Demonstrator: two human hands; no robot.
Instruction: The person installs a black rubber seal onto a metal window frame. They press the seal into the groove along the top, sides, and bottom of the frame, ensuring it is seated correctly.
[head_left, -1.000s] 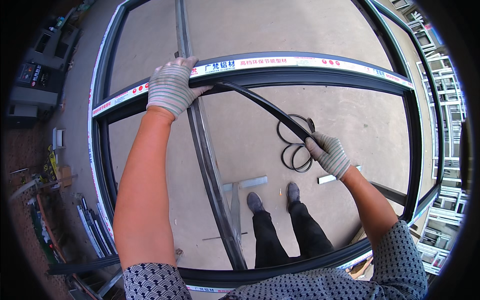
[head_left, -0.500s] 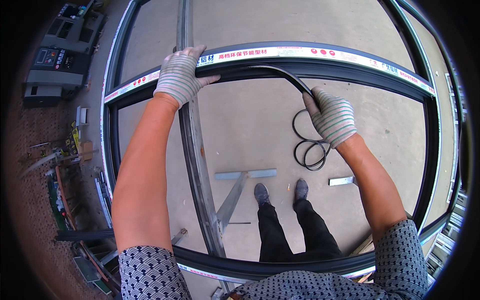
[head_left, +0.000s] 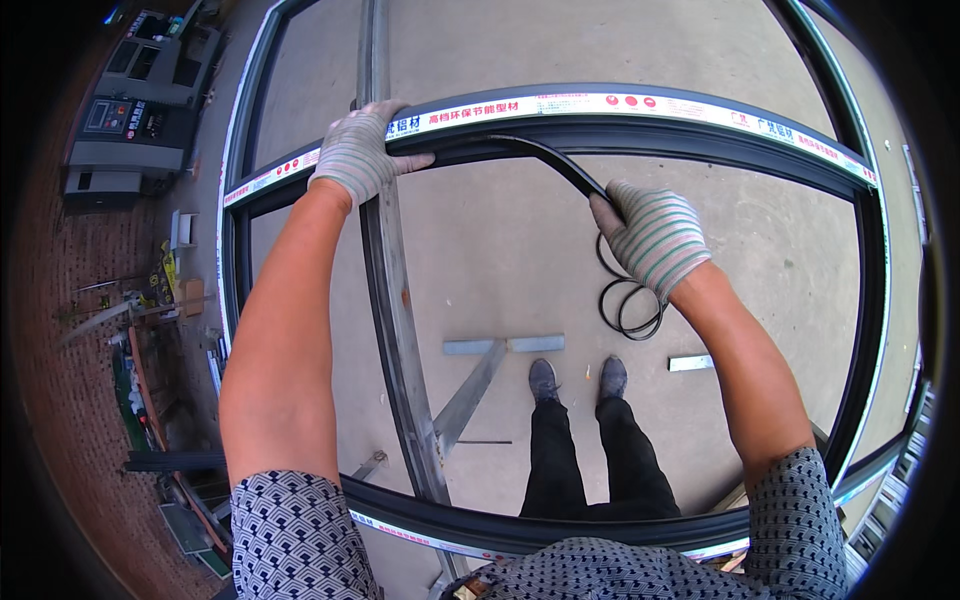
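Note:
A black rubber sealing strip leaves the inner edge of a dark window frame's crossbar and curves down to my right hand. That gloved hand is closed on the strip, and the loose end hangs below it in loops. My left hand, in a striped knit glove, grips the crossbar left of the strip's bend. Its fingers lie over the top, and its thumb stretches along the inner edge. What lies under the left palm is hidden.
A metal support beam runs beneath the frame, with a T-shaped metal foot on the floor. Dark grey machines stand at the far left, with scrap profiles and tools below them. My shoes show through the frame opening.
My right hand has moved slightly left relative to the frame, still holding the strip, and the hanging loops have shifted. My left hand stays at about the same spot on the crossbar.

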